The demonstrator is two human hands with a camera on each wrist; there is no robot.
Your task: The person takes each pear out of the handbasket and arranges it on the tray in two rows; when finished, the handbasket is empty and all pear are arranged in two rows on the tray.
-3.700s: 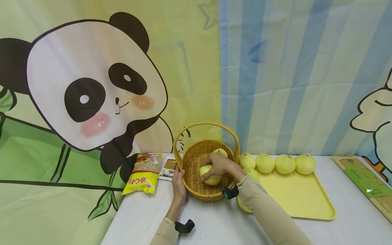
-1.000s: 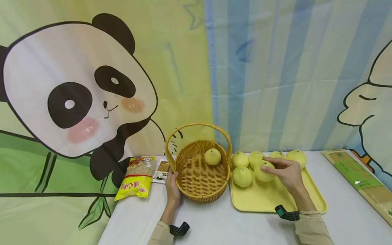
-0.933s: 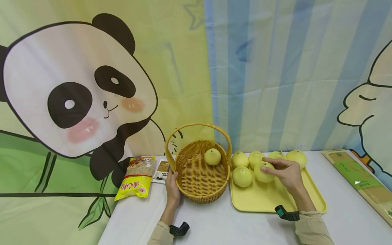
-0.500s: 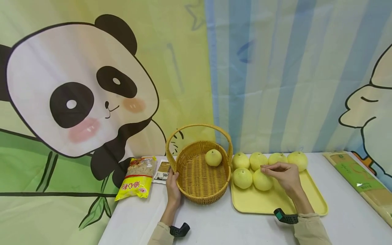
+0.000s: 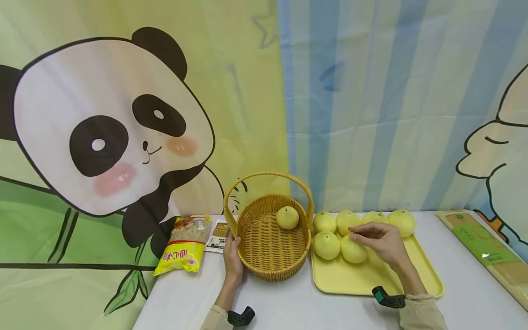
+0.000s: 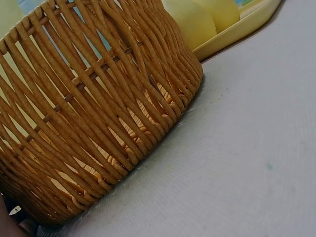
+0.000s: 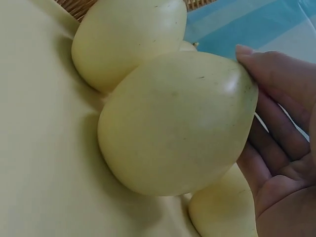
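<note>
My left hand [image 5: 233,263] holds the near-left side of a round wicker basket [image 5: 270,270], thumb up by the rim; its fingers are mostly hidden behind the weave. Inside the basket lies one pale yellow pear [image 5: 287,217]. On the yellow tray [image 5: 342,287], my right hand [image 5: 383,243] is at the front-row pear [image 5: 354,251]. In the right wrist view the thumb lies at the stem end of that pear [image 7: 173,123], with the other fingers loosely extended behind it. Another pear [image 5: 327,245] sits to its left, and several stand in a back row.
A yellow bag of dry food [image 5: 184,245] and a small sachet [image 5: 217,236] lie left of the basket. A long green-and-brown package [image 5: 482,243] is at the right edge. A printed curtain [image 5: 255,114] hangs behind the white table [image 5: 288,307].
My right hand has carried a pear from the basket to the tray's front row, set it down and loosened its fingers. My left hand has stayed on the basket.
</note>
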